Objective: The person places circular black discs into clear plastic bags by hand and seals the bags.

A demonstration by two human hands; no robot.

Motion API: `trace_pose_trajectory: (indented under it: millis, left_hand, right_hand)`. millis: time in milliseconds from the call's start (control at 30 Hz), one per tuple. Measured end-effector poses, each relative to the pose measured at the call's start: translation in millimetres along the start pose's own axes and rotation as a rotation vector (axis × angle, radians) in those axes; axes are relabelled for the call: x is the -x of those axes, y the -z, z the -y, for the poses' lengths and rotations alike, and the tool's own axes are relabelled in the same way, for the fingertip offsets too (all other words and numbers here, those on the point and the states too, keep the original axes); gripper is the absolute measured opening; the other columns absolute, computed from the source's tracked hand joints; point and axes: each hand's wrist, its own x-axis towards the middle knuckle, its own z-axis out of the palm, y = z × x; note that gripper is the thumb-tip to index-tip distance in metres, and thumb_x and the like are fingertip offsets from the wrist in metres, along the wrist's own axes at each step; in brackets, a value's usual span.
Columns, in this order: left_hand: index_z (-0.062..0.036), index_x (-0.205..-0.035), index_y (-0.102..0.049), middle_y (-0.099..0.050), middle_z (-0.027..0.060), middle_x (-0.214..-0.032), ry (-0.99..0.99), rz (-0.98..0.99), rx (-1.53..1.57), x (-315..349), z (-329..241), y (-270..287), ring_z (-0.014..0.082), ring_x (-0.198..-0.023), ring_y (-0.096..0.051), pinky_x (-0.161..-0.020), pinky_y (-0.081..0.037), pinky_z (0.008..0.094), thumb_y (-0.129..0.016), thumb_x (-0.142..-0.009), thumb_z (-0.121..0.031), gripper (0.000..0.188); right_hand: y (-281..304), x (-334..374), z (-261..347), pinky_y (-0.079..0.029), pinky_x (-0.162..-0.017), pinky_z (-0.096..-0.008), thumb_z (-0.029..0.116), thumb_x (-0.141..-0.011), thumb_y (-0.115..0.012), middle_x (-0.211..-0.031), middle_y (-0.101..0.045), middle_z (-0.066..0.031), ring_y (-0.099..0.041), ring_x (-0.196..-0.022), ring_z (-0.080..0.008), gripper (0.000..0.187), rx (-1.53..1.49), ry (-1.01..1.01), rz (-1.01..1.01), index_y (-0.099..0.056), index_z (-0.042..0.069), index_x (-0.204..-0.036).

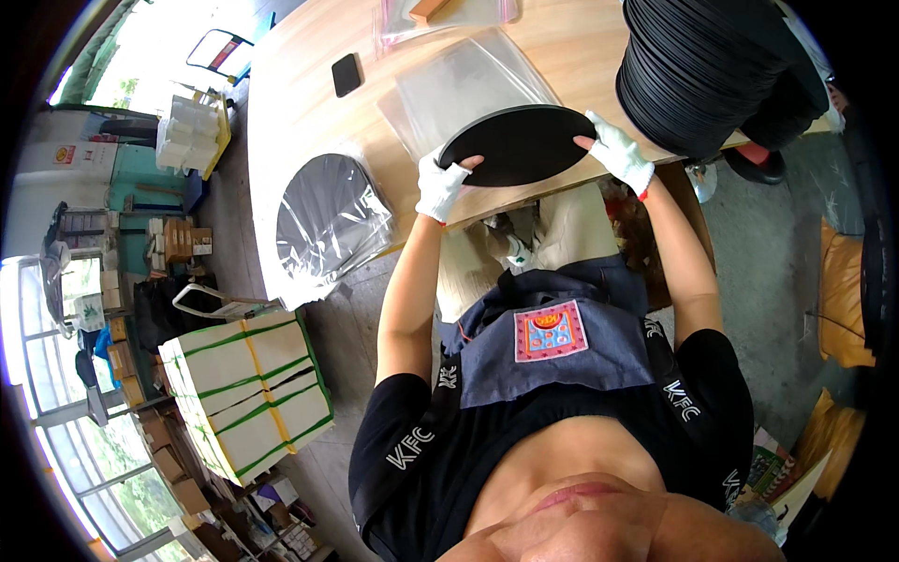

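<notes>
Between my hands, a flat black round disc [515, 145] is held tilted over the near edge of the table. My left hand [442, 183], in a white fingerless-tipped glove, grips its left rim with the thumb on top. On the right rim, my right hand [613, 152] pinches the disc the same way, gloved in white too. Just beyond the disc lies a stack of clear plastic bags [473, 84]. To the left, another black disc in a clear bag [330, 220] rests at the table's edge. A tall stack of black discs [693, 75] stands to the right.
A black phone [346, 75] lies on the wooden table [300, 112]. At the far side, an orange-brown block [428, 9] sits on more clear bags with a pink edge [459, 26]. Left on the floor stands a large strapped pale carton stack [248, 389].
</notes>
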Motion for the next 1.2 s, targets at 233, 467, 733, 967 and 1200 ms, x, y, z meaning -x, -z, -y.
trace_pose_trajectory:
  millis: [233,467,733,967,1200]
  left_hand:
    - [-0.0106,-0.104,-0.057,-0.065,0.0161,-0.102,0.027,0.206,-0.581,-7,2,-3,0.0357,-0.097,-0.061,-0.08,-0.049,0.0427,-0.059,-0.087,-0.035,0.03]
    - [-0.016,-0.102,-0.053,-0.059,0.0076,-0.099,-0.1,0.096,-1.178,15,51,-4,0.0297,-0.095,-0.058,-0.076,-0.051,0.0441,-0.067,-0.074,-0.02,0.031]
    - [-0.0161,-0.097,-0.055,-0.058,0.0074,-0.097,-0.209,0.094,-1.087,16,49,-4,0.0296,-0.095,-0.057,-0.074,-0.051,0.0441,-0.066,-0.072,-0.018,0.028]
    - [-0.0155,-0.096,-0.06,-0.062,0.0053,-0.099,-0.127,0.063,-0.944,9,62,7,0.0277,-0.099,-0.058,-0.078,-0.049,0.042,-0.064,-0.074,-0.016,0.023]
    - [-0.0176,-0.1,-0.06,-0.058,0.0085,-0.105,-0.204,0.058,-0.978,9,56,14,0.0328,-0.099,-0.056,-0.079,-0.05,0.0442,-0.065,-0.073,-0.016,0.027]
  right_hand:
    - [16,51,-40,-0.047,-0.086,-0.0296,0.021,-0.093,-0.058,-0.109,-0.064,-0.0125,-0.062,-0.096,-0.0181,0.041,-0.471,-0.125,-0.103,-0.052,-0.004,-0.125]
    - [23,90,-10,-0.048,-0.093,-0.0299,0.007,-0.092,-0.049,-0.127,-0.055,-0.0123,-0.058,-0.111,-0.0192,0.048,-1.379,-0.519,0.225,-0.039,-0.001,-0.138]
    - [-9,89,16,-0.049,-0.091,-0.0273,0.006,-0.09,-0.049,-0.126,-0.055,-0.0126,-0.058,-0.109,-0.0178,0.049,-1.427,-0.549,0.421,-0.039,-0.003,-0.137]
    - [-32,86,6,-0.049,-0.089,-0.0266,0.006,-0.09,-0.051,-0.122,-0.058,-0.0108,-0.059,-0.105,-0.0162,0.046,-1.453,-0.604,0.358,-0.043,-0.001,-0.135]
    - [-8,83,0,-0.053,-0.079,-0.0221,0.005,-0.089,-0.048,-0.117,-0.06,-0.0105,-0.063,-0.094,-0.0125,0.049,-1.367,-0.578,0.361,-0.039,-0.002,-0.137]
